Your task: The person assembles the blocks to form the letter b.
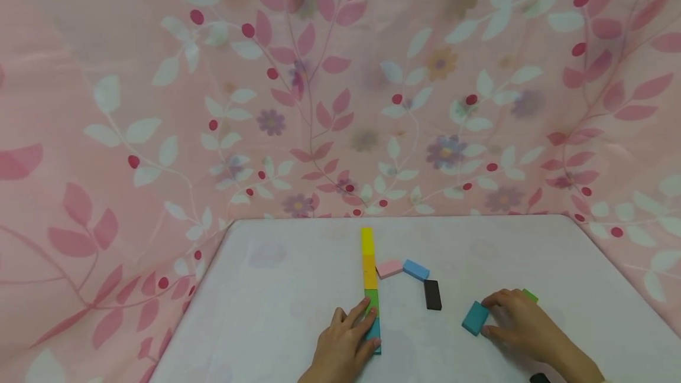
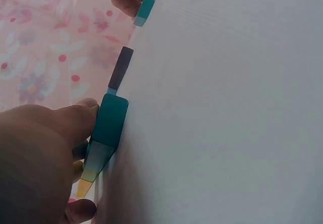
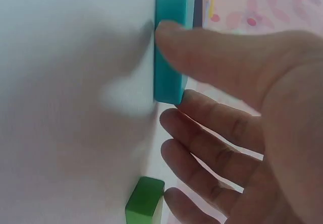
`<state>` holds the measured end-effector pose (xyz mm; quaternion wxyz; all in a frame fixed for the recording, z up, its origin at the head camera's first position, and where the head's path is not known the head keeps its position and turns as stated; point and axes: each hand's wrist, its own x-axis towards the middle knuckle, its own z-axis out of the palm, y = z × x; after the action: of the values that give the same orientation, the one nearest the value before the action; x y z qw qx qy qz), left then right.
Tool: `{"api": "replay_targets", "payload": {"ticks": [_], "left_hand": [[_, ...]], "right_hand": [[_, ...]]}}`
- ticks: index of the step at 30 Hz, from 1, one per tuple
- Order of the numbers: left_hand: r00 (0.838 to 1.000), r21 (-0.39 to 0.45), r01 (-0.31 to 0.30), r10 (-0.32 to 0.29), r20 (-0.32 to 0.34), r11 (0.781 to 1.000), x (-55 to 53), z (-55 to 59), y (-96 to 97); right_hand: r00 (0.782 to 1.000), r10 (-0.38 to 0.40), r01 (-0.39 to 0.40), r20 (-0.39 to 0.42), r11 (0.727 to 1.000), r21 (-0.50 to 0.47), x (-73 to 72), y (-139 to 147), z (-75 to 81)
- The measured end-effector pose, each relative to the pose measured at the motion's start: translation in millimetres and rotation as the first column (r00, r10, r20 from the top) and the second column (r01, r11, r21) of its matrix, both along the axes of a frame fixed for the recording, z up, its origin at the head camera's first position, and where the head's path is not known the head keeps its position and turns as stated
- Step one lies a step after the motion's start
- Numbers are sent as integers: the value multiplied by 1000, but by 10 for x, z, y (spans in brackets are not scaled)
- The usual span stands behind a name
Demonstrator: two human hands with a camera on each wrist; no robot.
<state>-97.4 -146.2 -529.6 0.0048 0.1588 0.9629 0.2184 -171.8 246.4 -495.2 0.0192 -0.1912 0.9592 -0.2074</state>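
Note:
A straight row of blocks runs away from me in the head view: yellow (image 1: 367,241), orange-yellow (image 1: 369,272), green (image 1: 371,295) and teal (image 1: 375,331). My left hand (image 1: 340,344) lies along the row's left side, fingertips touching the green and teal blocks. Its thumb rests by the near teal block (image 2: 111,118), seen large in the left wrist view. To the right, my right hand (image 1: 524,327) pinches a second teal block (image 1: 474,319) with thumb and index finger. The right wrist view shows the thumb over that teal block (image 3: 168,82), other fingers spread below.
Right of the row lie a pink block (image 1: 390,269), a blue block (image 1: 416,269) and a black block (image 1: 433,295). A bright green block (image 1: 530,295) peeks out behind my right hand. A dark object (image 1: 540,378) shows at the bottom edge. Floral cloth (image 1: 319,105) hangs behind the white table (image 1: 255,312).

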Motion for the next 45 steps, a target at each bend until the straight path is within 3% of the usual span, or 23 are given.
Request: {"api": "replay_targets", "payload": {"ticks": [6, 14, 19, 25, 33, 40, 45], "left_hand": [[1000, -10, -5, 5, 1, 1000, -20, 9, 7], [1000, -13, -7, 6, -20, 1000, -12, 6, -5], [1000, -18, -5, 5, -15, 1000, -16, 13, 3], [1000, -1, -5, 5, -16, 1000, -16, -3, 6], [1000, 14, -2, 2, -3, 1000, -14, 1, 5], [1000, 3, 1, -1, 1, 1000, -22, -4, 3], [1000, 4, -3, 3, 3, 1000, -21, 6, 4]], "right_hand": [[1000, -8, 9, -7, 999, 31, 100, -118, 31], [990, -86, 83, 109, 996, 30, 157, -424, 35], [992, -83, 80, 100, 996, 31, 237, -631, -15], [999, -16, 15, 39, 1000, 17, 346, -867, -62], [997, 54, -53, -50, 998, 28, 336, -1176, -31], [987, 140, -140, -80, 990, 10, 308, -1396, -21], [986, 153, -153, -72, 988, 4, 307, -1506, -22]]}}
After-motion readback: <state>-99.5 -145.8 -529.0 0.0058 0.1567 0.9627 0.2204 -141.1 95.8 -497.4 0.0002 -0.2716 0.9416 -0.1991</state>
